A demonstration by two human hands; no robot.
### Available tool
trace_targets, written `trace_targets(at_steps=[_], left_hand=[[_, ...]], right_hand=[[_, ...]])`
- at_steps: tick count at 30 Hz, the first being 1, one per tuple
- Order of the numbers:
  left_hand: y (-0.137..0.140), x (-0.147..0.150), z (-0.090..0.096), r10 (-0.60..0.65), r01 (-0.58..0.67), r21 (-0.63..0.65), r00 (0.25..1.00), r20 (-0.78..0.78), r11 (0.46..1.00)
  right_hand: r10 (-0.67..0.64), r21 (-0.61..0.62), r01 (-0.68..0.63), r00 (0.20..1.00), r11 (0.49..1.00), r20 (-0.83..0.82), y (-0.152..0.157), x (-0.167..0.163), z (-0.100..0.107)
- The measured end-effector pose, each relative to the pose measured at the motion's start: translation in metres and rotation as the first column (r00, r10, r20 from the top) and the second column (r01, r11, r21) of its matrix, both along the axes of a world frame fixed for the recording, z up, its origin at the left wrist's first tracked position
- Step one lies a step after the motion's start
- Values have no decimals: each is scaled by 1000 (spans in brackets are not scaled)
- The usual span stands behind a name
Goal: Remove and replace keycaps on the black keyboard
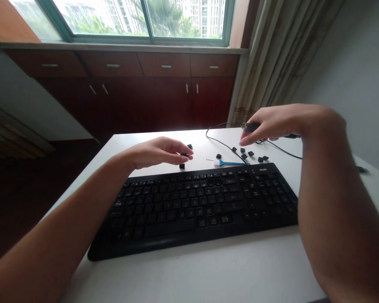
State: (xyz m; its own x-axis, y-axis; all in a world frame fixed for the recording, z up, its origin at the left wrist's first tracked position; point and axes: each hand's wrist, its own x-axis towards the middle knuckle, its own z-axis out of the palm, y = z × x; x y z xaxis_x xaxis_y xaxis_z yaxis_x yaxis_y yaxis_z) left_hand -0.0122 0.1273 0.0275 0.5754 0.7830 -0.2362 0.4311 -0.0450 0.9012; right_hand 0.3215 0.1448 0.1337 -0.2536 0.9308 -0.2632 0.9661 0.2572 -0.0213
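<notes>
A black keyboard (164,206) lies across the white table, with several keycaps gone and their sockets bare. My left hand (158,152) is above the table behind the keyboard, thumb and fingers pinched on a small black keycap (185,155). Two loose keycaps, one just below (182,166) and one behind (190,146), lie near those fingertips. My right hand (268,122), at the back right of the table, is closed around a black-handled tool (252,126) with a thin wire-like tip. Its far end sticks out past the palm.
Several loose keycaps (242,150) lie scattered in front of my right hand. A blue-handled brush (232,163) with white bristles rests behind the keyboard. A black cable (221,141) curves over the table's back. Beyond stand dark red cabinets (139,101) under a window.
</notes>
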Motion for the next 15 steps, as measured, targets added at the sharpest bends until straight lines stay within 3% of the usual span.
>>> trace_targets(at_steps=[3, 7, 11, 15], left_hand=[[0, -1, -2, -16, 16, 13, 1000, -19, 1000], [-2, 2, -1, -44, 44, 17, 999, -33, 999], [-4, 7, 1, -60, 62, 23, 996, -60, 998], [-6, 13, 4, -69, 71, 26, 995, -74, 997]], right_hand=[[-97, -154, 87, 994, 984, -58, -1, 2, 0], [-114, -180, 102, 992, 978, -57, 2, 0, -4], [-67, -197, 51, 995, 979, -78, 6, -9, -13], [72, -162, -90, 991, 983, -114, 7, -30, -29]])
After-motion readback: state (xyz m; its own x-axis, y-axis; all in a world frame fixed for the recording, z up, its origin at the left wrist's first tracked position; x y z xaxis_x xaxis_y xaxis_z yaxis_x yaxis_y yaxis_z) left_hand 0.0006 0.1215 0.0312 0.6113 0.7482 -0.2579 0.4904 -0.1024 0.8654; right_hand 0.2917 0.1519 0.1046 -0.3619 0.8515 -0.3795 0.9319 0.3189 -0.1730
